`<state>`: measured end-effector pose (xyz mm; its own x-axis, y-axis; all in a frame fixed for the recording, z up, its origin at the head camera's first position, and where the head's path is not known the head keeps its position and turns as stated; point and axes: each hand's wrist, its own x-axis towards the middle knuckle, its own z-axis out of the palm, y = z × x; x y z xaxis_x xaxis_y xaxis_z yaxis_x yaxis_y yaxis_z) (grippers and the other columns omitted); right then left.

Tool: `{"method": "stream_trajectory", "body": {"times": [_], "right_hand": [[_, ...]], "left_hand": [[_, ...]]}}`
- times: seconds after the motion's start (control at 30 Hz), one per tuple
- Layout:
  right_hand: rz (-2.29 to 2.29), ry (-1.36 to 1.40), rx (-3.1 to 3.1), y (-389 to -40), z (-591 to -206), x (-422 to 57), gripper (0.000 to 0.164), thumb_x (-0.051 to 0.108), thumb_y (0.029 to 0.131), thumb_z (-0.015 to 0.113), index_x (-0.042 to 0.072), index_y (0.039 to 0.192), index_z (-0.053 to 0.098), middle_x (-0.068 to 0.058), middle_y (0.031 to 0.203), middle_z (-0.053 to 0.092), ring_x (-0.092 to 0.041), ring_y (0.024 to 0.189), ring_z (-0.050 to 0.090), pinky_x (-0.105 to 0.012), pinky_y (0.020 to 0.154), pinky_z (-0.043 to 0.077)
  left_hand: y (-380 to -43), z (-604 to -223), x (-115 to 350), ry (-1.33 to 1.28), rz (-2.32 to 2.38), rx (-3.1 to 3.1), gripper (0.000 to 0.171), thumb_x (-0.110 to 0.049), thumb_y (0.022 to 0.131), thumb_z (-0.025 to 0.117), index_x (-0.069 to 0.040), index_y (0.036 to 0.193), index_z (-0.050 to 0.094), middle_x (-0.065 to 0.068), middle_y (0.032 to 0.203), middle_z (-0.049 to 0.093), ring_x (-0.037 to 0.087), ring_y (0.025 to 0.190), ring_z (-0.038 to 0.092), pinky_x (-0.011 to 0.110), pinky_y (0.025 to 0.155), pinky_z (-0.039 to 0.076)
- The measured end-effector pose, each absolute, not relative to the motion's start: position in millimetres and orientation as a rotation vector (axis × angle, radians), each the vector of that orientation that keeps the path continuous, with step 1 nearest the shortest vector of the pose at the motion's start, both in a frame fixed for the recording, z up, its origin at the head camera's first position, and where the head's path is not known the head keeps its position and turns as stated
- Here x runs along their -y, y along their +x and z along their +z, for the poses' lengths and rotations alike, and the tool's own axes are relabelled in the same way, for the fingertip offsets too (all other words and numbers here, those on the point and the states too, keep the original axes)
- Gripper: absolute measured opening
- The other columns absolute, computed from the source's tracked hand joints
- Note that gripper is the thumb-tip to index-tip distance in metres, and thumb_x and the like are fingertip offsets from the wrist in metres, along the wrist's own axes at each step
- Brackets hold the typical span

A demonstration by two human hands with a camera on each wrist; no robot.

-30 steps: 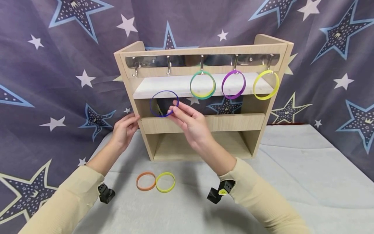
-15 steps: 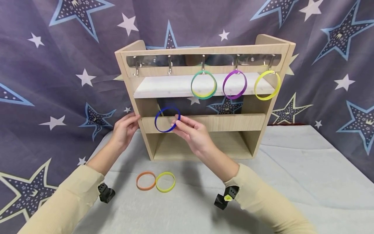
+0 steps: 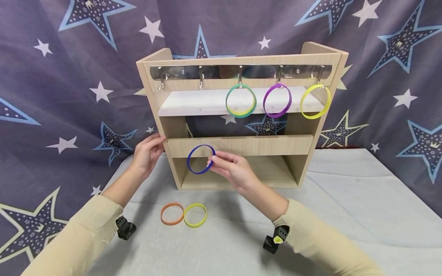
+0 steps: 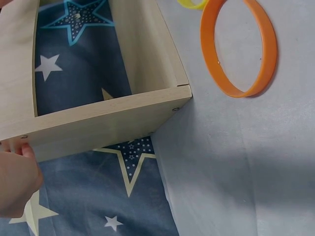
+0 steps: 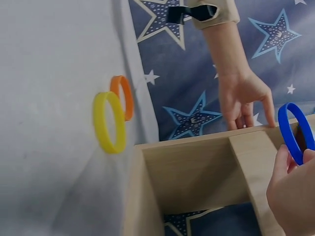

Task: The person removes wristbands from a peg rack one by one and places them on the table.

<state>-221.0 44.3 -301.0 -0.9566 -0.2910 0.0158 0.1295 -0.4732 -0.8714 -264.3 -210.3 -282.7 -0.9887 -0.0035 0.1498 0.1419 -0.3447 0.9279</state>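
Note:
My right hand (image 3: 236,172) pinches a blue silicone wristband (image 3: 188,163) by its right side, between thumb and fingers, in front of the small wooden shelf unit (image 3: 241,145). The right wrist view also shows the blue wristband (image 5: 283,123) upright in those fingers. My left hand (image 3: 146,155) rests its fingertips against the unit's left side panel, holding nothing. On the front rail a teal and yellow wristband (image 3: 240,116), a purple wristband (image 3: 275,115) and a yellow wristband (image 3: 312,117) hang from the middle and right hooks.
Two leftmost metal hooks (image 3: 201,78) carry no band. On the grey cloth-covered table (image 3: 352,203), an orange wristband (image 3: 172,223) and another yellow wristband (image 3: 195,225) lie side by side before the unit. A star-patterned curtain (image 3: 221,23) stands behind.
My right hand has come down and slightly right with the blue wristband, from shelf height to just below the middle crossbar. The left hand has stayed at the side panel.

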Motion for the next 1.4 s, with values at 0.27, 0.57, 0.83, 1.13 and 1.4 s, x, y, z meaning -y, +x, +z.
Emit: {"method": "stream_trajectory", "body": {"times": [0.27, 0.57, 0.83, 1.13, 1.4], "right_hand": [[-2.406, -0.211, -1.524, -221, -317, -51, 0.034, -0.006, 0.093, 0.054, -0.013, 0.126, 0.049, 0.001, 0.084, 0.071, -0.01, 0.084, 0.069, -0.035, 0.096, 0.053], [-2.347, -0.153, -1.576, -220, -330, -54, 0.038, -0.005, 0.093, 0.055, -0.014, 0.129, 0.047, 0.002, 0.081, 0.071, -0.008, 0.079, 0.069, -0.041, 0.101, 0.049], [-2.325, -0.078, -1.534, -219, -343, -56, 0.041, -0.005, 0.093, 0.054, -0.015, 0.131, 0.043, 0.003, 0.079, 0.07, -0.009, 0.081, 0.069, -0.034, 0.095, 0.053], [-2.295, -0.042, -1.528, -216, -357, -59, 0.036, -0.005, 0.093, 0.055, -0.014, 0.127, 0.047, 0.0, 0.081, 0.07, -0.011, 0.081, 0.069, -0.036, 0.097, 0.052], [-2.252, -0.001, -1.552, -211, -368, -63, 0.038, -0.003, 0.092, 0.058, -0.013, 0.127, 0.048, 0.001, 0.082, 0.071, -0.011, 0.08, 0.069, -0.036, 0.095, 0.054]], "left_hand": [[-264, -283, 211, -0.183, -2.503, 1.745, 0.011, -0.003, 0.095, 0.051, -0.009, 0.099, 0.06, -0.002, 0.098, 0.065, 0.005, 0.096, 0.061, 0.013, 0.088, 0.051], [-263, -281, 210, -0.17, -2.495, 1.753, 0.01, -0.005, 0.095, 0.053, -0.007, 0.104, 0.056, -0.003, 0.1, 0.065, 0.005, 0.098, 0.06, 0.013, 0.089, 0.05], [-263, -279, 210, -0.173, -2.514, 1.737, 0.009, -0.005, 0.095, 0.055, -0.01, 0.097, 0.062, -0.002, 0.099, 0.065, 0.005, 0.097, 0.06, 0.013, 0.089, 0.051], [-265, -279, 210, -0.171, -2.519, 1.729, 0.01, -0.005, 0.095, 0.054, -0.01, 0.095, 0.062, -0.002, 0.098, 0.065, 0.005, 0.095, 0.061, 0.013, 0.087, 0.051], [-264, -282, 211, -0.159, -2.525, 1.727, 0.012, -0.004, 0.095, 0.053, -0.011, 0.094, 0.063, -0.002, 0.097, 0.065, 0.005, 0.094, 0.061, 0.013, 0.087, 0.051]]}}
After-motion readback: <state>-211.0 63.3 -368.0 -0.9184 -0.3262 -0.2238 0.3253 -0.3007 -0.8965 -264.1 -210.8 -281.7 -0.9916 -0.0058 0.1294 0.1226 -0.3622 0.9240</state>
